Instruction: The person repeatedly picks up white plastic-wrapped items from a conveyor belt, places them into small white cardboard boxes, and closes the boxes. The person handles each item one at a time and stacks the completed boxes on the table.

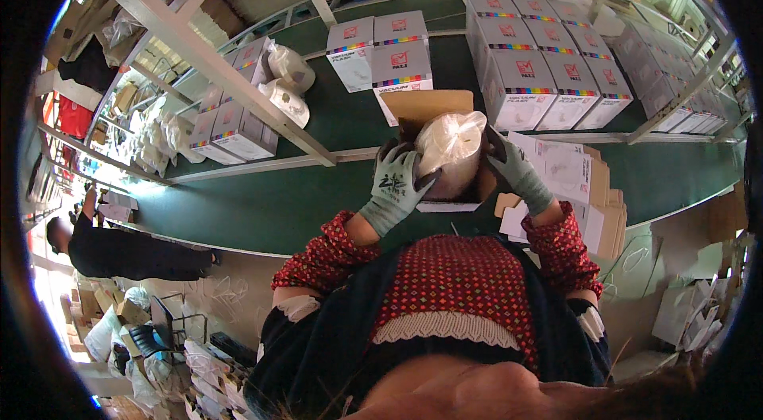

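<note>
An open carton (485, 186) stands on the green table before me, its brown inner flap raised at the back. A white item wrapped in clear plastic (453, 149) sits upright in its mouth, the plastic bunched at the top; its lower part is hidden. My left hand (396, 181), in a grey-green work glove with dark fingertips, grips the carton's left side, the thumb against the wrapped item. My right hand (517, 169), gloved alike, holds the carton's right side, its fingertips partly hidden. Flattened printed cartons (563, 175) lie under and beside my right forearm.
Closed vacuum flask boxes (518, 71) stand in rows beyond the metal rail (357, 155), with more (229, 131) at left. Plastic-wrapped items (289, 68) lie by those. A white post (238, 80) slants across the left. A person (137, 247) in dark clothes stands far left by the green table (238, 205).
</note>
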Motion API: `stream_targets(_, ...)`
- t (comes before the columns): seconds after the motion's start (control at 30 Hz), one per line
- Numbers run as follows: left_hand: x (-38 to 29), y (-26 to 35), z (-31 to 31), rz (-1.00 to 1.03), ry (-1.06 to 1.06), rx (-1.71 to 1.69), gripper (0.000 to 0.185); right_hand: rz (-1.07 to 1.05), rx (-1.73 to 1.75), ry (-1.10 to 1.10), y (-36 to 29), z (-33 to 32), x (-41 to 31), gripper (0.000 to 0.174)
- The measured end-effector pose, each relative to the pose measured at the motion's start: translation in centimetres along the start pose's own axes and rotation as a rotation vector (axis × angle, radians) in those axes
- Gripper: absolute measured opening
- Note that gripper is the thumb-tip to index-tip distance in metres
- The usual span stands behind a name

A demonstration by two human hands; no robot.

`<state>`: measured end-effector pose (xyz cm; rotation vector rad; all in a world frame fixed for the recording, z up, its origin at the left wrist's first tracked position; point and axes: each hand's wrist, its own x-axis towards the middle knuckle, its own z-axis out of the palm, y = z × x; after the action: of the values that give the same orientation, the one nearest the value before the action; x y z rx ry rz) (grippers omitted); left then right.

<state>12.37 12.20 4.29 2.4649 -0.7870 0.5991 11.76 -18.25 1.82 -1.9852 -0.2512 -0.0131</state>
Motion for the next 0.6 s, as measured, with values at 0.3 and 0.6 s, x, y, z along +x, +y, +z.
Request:
stream_targets(0.3,2.5,-1.6,0.6,0.219,-0.39,0.394,0.07,-0.065,-0.204,0.053,2.5,-0.2,0.6,0.073)
stream_targets(0.6,2.0,-2.6,-0.9,0.123,-0.454,0.079,0.038,0.062,-0.051,0.055,3.1,0.5,1.2,0.078)
